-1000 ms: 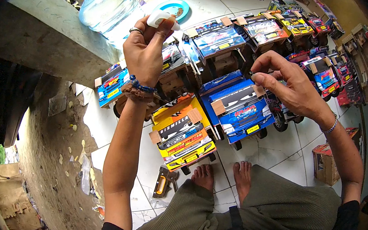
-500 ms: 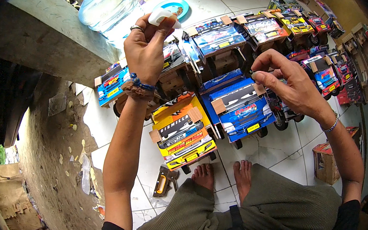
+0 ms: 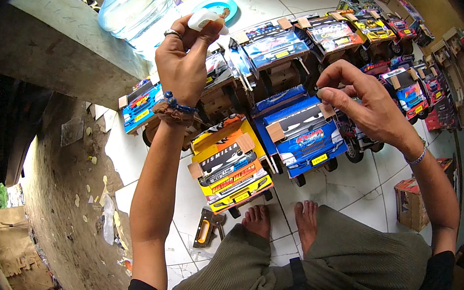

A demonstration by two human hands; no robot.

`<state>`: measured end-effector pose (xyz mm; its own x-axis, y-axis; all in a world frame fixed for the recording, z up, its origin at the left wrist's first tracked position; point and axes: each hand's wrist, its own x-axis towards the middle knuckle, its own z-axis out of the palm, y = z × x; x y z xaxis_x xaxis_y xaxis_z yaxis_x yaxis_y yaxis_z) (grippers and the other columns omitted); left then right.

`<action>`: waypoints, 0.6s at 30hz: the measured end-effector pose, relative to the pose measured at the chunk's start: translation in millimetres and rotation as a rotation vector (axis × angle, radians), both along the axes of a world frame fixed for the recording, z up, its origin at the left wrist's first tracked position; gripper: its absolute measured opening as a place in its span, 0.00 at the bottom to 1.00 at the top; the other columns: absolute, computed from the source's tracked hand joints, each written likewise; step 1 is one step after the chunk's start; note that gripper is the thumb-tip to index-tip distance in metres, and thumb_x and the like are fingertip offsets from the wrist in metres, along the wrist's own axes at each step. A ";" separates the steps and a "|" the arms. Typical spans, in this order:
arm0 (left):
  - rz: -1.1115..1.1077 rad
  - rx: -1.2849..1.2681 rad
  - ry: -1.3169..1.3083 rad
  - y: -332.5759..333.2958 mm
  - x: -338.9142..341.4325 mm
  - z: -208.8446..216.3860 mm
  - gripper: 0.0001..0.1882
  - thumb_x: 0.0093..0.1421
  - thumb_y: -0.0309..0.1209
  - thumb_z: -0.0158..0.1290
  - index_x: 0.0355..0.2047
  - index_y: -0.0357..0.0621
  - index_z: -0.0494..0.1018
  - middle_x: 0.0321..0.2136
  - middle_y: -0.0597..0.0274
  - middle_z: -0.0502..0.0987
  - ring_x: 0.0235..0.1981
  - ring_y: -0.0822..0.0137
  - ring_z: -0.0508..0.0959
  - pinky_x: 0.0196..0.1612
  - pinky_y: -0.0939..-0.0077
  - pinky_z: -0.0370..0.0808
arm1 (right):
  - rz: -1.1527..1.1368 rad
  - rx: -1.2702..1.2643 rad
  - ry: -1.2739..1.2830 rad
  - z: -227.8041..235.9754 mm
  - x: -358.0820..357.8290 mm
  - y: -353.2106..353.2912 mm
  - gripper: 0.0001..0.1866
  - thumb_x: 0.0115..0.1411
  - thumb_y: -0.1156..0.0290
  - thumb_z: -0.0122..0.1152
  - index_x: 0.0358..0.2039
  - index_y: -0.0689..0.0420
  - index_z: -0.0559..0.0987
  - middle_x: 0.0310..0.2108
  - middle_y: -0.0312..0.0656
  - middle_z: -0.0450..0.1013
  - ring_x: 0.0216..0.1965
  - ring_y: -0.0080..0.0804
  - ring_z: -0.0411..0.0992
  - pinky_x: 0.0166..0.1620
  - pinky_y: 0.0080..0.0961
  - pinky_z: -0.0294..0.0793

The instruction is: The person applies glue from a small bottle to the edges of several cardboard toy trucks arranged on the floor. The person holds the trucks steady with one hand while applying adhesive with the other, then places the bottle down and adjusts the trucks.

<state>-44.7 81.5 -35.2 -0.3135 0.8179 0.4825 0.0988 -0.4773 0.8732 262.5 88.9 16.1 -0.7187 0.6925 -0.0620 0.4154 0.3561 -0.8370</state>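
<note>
While the left hand (image 3: 185,64) grips a small white object (image 3: 202,19) between thumb and fingers, the right hand (image 3: 364,103) is raised with its fingers curled and thumb near the index finger; whether it pinches anything small, I cannot tell. The white object is held up at the far side, in front of a turquoise plate (image 3: 235,15) as seen from above. A large clear-blue water jug (image 3: 136,8) lies tilted to the left of that plate, by a concrete ledge (image 3: 76,47).

Below and between the hands, a yellow toy truck (image 3: 234,175) and a blue toy truck (image 3: 307,148) stand side by side on the white tiled floor (image 3: 351,209), each bearing small wooden blocks on its front. More toy trucks (image 3: 278,49) stand in rows behind them. A staple gun (image 3: 207,232) lies near the person's left foot (image 3: 258,222), and a wooden box (image 3: 411,207) sits off to the right.
</note>
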 end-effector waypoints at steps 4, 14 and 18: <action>-0.001 -0.037 0.051 -1.5 -1.0 1.5 0.18 0.65 0.26 0.57 0.52 0.31 0.71 0.44 0.48 0.81 0.47 0.62 0.81 0.53 0.68 0.79 | 0.002 -0.005 0.020 -0.7 -1.6 0.2 0.14 0.70 0.63 0.54 0.45 0.62 0.71 0.38 0.37 0.70 0.39 0.20 0.75 0.43 0.20 0.76; -0.024 0.025 -0.132 -2.9 -3.0 11.8 0.19 0.63 0.29 0.60 0.51 0.30 0.72 0.43 0.50 0.82 0.45 0.64 0.82 0.50 0.71 0.81 | 0.013 0.000 0.010 -0.7 -0.1 0.3 0.14 0.70 0.62 0.54 0.46 0.62 0.71 0.38 0.37 0.70 0.39 0.21 0.75 0.42 0.20 0.76; -0.038 -0.001 -0.126 -5.0 -2.0 13.8 0.21 0.63 0.30 0.60 0.52 0.30 0.71 0.43 0.50 0.82 0.45 0.64 0.82 0.50 0.69 0.81 | 0.013 -0.001 0.013 -1.1 -1.1 0.5 0.14 0.70 0.63 0.54 0.46 0.62 0.71 0.38 0.38 0.71 0.38 0.20 0.75 0.41 0.19 0.76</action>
